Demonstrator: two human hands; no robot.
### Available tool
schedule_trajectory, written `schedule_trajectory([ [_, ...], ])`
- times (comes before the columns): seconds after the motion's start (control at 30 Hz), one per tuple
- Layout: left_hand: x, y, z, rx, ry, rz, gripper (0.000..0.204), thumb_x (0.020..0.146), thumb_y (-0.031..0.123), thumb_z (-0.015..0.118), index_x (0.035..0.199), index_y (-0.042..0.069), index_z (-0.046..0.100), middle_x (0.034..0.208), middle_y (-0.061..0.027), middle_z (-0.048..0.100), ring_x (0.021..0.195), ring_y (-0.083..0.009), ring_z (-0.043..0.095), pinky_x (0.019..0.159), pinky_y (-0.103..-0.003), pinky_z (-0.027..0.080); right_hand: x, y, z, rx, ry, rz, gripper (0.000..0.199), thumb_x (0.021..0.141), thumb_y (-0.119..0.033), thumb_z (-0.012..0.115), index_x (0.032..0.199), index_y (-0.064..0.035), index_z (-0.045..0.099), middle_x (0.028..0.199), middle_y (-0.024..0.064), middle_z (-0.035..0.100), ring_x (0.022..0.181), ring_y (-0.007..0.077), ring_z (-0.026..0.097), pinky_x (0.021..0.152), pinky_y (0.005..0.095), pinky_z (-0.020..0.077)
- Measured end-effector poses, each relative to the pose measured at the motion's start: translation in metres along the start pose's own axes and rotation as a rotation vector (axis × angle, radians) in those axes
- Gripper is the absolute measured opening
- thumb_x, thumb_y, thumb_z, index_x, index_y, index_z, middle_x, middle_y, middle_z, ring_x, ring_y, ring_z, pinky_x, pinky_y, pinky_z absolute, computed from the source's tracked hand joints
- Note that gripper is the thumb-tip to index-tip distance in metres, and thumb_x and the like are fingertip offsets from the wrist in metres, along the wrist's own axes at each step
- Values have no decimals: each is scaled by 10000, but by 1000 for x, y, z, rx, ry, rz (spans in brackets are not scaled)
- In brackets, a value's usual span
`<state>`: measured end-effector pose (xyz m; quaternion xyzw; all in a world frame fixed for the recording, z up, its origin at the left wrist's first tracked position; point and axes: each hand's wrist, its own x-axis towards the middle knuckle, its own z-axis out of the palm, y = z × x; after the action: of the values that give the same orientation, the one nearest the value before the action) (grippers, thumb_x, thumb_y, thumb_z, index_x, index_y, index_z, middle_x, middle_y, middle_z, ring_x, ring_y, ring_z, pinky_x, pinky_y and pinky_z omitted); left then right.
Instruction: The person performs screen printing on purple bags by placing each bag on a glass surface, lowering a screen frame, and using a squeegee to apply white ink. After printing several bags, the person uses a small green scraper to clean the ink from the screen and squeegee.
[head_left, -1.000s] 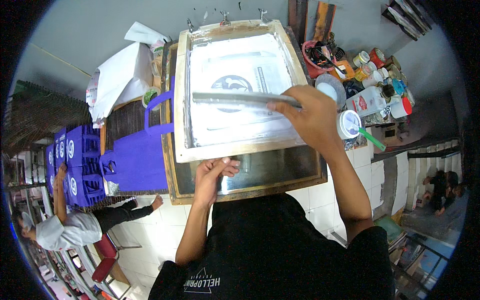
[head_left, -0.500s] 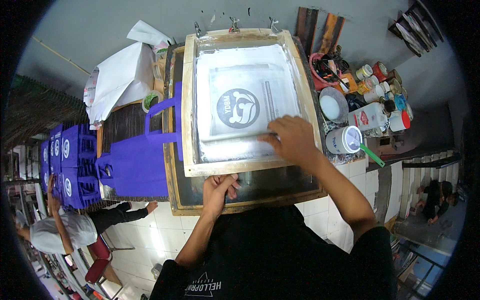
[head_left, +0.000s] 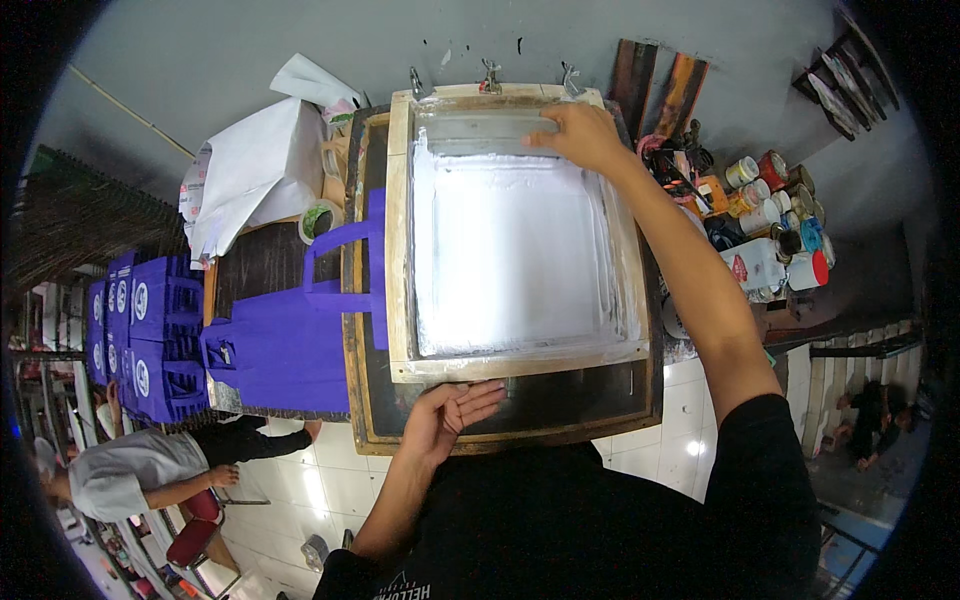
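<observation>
A wooden-framed printing screen lies over a dark board, its mesh coated with smooth white ink. At the screen's far end, my right hand is closed on a pale squeegee, which is hard to tell from the grey mesh behind it. My left hand is by the near edge of the wooden frame, palm up with fingers stretched out and nothing in them. A purple cloth bag reaches under the screen from the left, its handles beside the frame.
Purple printed bags hang or stand stacked at far left, near a person in a grey shirt. White paper and a tape roll sit on the left. Paint jars and a white jug crowd the right.
My right hand has moved from the screen's near part to its far end. White ink now covers the round emblem seen before. My left hand's fingers have straightened.
</observation>
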<state>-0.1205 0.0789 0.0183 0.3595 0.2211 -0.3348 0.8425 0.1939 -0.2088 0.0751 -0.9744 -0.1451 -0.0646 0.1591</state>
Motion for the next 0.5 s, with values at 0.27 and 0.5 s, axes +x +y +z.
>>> schedule_trajectory([
  [0.27, 35, 102, 69, 1094, 54, 566, 299, 960, 204, 642, 1201, 32, 680, 1092, -117, 731, 1046, -210, 672, 948, -363, 512, -29, -10, 21, -189, 83, 62, 676, 740, -702, 704, 1016, -86, 743, 801, 139, 721, 823, 326, 705, 706, 453, 531],
  [0.5, 149, 204, 81, 1762, 240, 1066, 315, 842, 168, 734, 1118, 18, 702, 1075, -211, 706, 964, -395, 677, 869, -433, 521, -58, -28, 35, -181, 236, -61, 634, 748, -690, 696, 846, -64, 712, 778, 101, 694, 767, 296, 695, 642, 430, 527],
])
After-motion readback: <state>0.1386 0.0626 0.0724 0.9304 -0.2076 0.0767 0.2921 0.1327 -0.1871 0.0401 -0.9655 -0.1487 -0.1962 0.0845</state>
